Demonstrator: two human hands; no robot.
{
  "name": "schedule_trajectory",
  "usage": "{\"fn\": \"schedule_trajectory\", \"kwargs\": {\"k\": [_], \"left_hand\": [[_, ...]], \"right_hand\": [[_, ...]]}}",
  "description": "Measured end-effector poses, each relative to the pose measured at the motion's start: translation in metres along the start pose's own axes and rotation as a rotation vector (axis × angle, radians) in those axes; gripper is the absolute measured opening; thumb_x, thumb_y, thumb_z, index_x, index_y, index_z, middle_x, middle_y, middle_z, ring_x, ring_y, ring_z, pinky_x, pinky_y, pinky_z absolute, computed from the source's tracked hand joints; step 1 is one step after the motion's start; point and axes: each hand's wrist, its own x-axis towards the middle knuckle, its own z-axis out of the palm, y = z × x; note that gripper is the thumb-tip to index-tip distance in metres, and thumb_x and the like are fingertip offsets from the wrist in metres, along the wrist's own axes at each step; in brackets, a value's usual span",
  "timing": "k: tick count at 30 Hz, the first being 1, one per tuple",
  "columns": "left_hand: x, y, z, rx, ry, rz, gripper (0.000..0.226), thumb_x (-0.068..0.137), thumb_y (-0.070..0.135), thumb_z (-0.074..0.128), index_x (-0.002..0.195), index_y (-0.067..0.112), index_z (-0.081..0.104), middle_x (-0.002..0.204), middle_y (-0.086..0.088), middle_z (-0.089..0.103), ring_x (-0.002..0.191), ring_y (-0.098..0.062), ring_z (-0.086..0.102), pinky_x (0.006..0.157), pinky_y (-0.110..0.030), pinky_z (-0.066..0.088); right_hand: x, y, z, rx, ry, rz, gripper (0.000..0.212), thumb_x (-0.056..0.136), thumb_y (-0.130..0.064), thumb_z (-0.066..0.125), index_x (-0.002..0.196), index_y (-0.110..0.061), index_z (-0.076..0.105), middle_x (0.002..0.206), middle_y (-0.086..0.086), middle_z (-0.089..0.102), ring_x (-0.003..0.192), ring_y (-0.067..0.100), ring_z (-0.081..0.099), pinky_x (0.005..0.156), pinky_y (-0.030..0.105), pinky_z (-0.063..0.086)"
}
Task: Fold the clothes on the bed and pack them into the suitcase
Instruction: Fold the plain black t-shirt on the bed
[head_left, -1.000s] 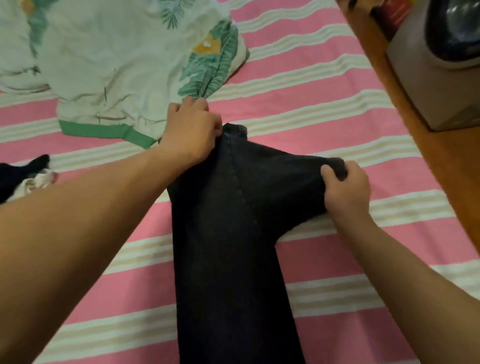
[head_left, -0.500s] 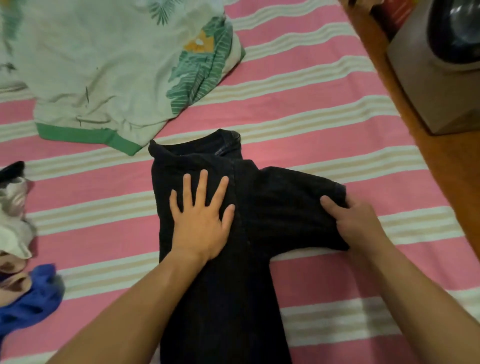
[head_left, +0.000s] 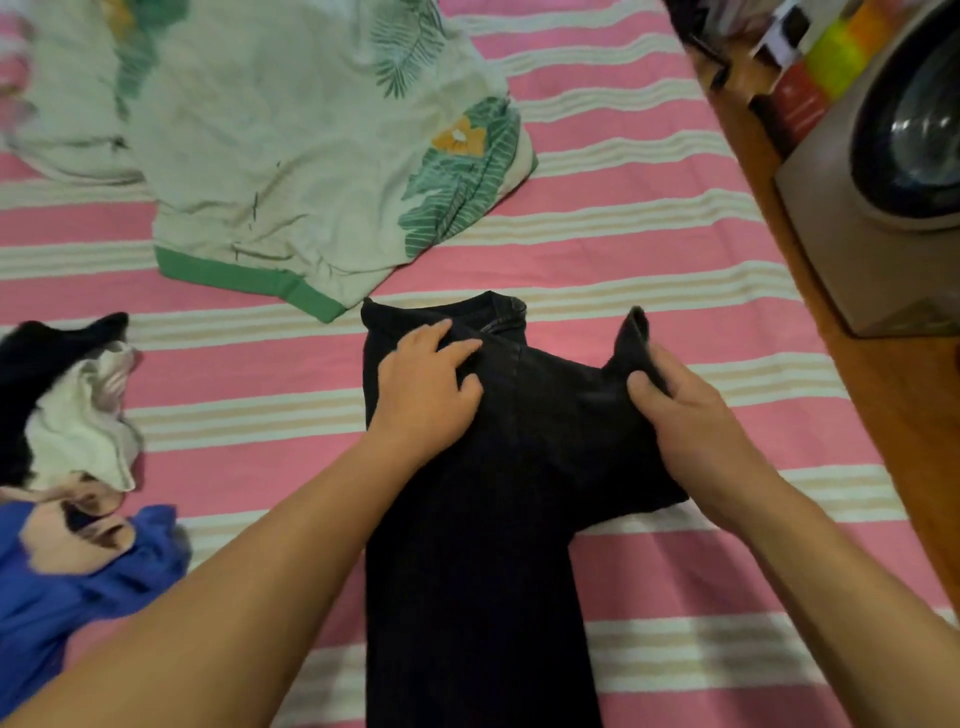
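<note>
With left hand (head_left: 423, 387) pressing flat, fingers relaxed, on dark denim trousers (head_left: 483, 493) spread on pink striped bed sheet (head_left: 649, 218), and right hand (head_left: 685, 415) pinching raised seat flap, best fold inward, then smooth.

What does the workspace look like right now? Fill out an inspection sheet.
Surface: bed with pink striped sheet.
Job's things: dark trousers lie flat; leaf-print shirt spread beyond them; no suitcase seen.
Clutter: pile of clothes at left, black, white and blue.
Grippers: left hand presses flat on the trousers near the waistband; right hand pinches their raised right corner.
Cables: nothing seen.
Surroundings: wooden floor, washing machine and coloured boxes at right.
</note>
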Motion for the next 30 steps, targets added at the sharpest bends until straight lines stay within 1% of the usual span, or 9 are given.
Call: {"fn": "schedule_trajectory", "kwargs": {"k": [3, 5, 7, 10, 13, 16, 19, 24, 30], "left_hand": [[-0.036, -0.006, -0.036, -1.155, -0.140, -0.480, 0.049, 0.100, 0.054, 0.048, 0.123, 0.015, 0.065, 0.123, -0.013, 0.070, 0.111, -0.033, 0.069, 0.098, -0.048, 0.053], [-0.050, -0.022, -0.042, -1.455, -0.329, -0.645, 0.069, 0.096, 0.070, 0.038, 0.126, 0.014, 0.065, 0.122, -0.016, 0.071, 0.096, -0.031, 0.074, 0.083, -0.044, 0.058], [-0.051, -0.035, -0.034, -1.451, -0.292, -0.683, 0.063, 0.097, 0.066, 0.043, 0.117, 0.012, 0.069, 0.116, -0.014, 0.073, 0.091, -0.030, 0.075, 0.074, -0.040, 0.061], [-0.049, -0.045, -0.015, -1.373, -0.153, -0.685, 0.034, 0.104, 0.039, 0.053, 0.115, 0.010, 0.067, 0.116, -0.013, 0.074, 0.100, -0.028, 0.074, 0.085, -0.041, 0.059], [-0.047, -0.051, -0.008, -1.304, -0.166, -0.652, 0.031, 0.105, 0.029, 0.053, 0.123, 0.009, 0.068, 0.114, -0.011, 0.075, 0.106, -0.026, 0.073, 0.093, -0.040, 0.055], [-0.041, -0.061, -0.017, -0.889, -0.065, -0.553, 0.018, 0.100, 0.024, 0.062, 0.103, 0.011, 0.074, 0.099, -0.008, 0.078, 0.093, -0.024, 0.075, 0.084, -0.037, 0.057], [-0.030, -0.071, -0.029, -0.503, 0.046, -0.375, 0.009, 0.095, 0.017, 0.069, 0.089, 0.016, 0.074, 0.088, -0.002, 0.074, 0.086, -0.021, 0.070, 0.080, -0.034, 0.055], [0.002, -0.091, -0.038, -0.086, 0.121, -0.258, 0.022, 0.093, 0.033, 0.071, 0.102, 0.015, 0.063, 0.100, -0.003, 0.064, 0.093, -0.023, 0.061, 0.080, -0.035, 0.047], [0.060, -0.089, -0.039, -0.533, -0.002, -0.411, 0.033, 0.090, 0.044, 0.072, 0.095, 0.014, 0.061, 0.102, -0.003, 0.070, 0.091, -0.020, 0.066, 0.094, -0.046, 0.056]], "right_hand": [[0.000, -0.029, 0.062, -0.304, -0.254, -0.054, 0.060, 0.105, -0.027, 0.046, 0.158, -0.040, 0.021, 0.146, -0.001, 0.053, 0.131, 0.017, 0.054, 0.111, 0.036, 0.042], [-0.005, -0.030, 0.104, -0.458, -0.469, 0.014, 0.072, 0.102, -0.045, 0.048, 0.159, -0.043, 0.003, 0.134, 0.011, 0.063, 0.111, 0.025, 0.066, 0.101, 0.038, 0.050], [-0.004, -0.013, 0.124, -0.629, -0.506, -0.001, 0.073, 0.099, -0.057, 0.047, 0.158, -0.041, 0.007, 0.121, 0.012, 0.067, 0.103, 0.029, 0.068, 0.096, 0.042, 0.053], [0.025, 0.015, 0.104, -0.816, -0.121, -0.172, 0.050, 0.102, -0.040, 0.048, 0.149, -0.026, 0.041, 0.122, 0.009, 0.058, 0.112, 0.030, 0.057, 0.094, 0.039, 0.046], [0.064, 0.028, 0.077, -0.833, -0.050, -0.097, 0.054, 0.101, -0.034, 0.051, 0.152, -0.030, 0.037, 0.121, 0.004, 0.040, 0.110, 0.027, 0.050, 0.097, 0.039, 0.045], [0.096, 0.034, 0.074, -0.834, -0.186, -0.089, 0.046, 0.097, -0.034, 0.058, 0.142, -0.032, 0.049, 0.126, 0.004, 0.040, 0.115, 0.025, 0.050, 0.106, 0.041, 0.043], [0.115, 0.034, 0.078, -0.860, -0.164, -0.116, 0.007, 0.095, -0.024, 0.062, 0.102, -0.024, 0.059, 0.112, 0.002, 0.045, 0.104, 0.026, 0.053, 0.089, 0.037, 0.045], [0.126, 0.035, 0.080, -0.840, -0.042, -0.028, 0.015, 0.090, -0.012, 0.066, 0.090, -0.018, 0.051, 0.097, 0.003, 0.056, 0.090, 0.028, 0.054, 0.071, 0.032, 0.035], [0.159, 0.023, 0.095, -0.392, 0.117, 0.316, 0.018, 0.091, -0.023, 0.058, 0.098, -0.007, 0.058, 0.093, 0.009, 0.060, 0.081, 0.028, 0.055, 0.063, 0.031, 0.044]]}}
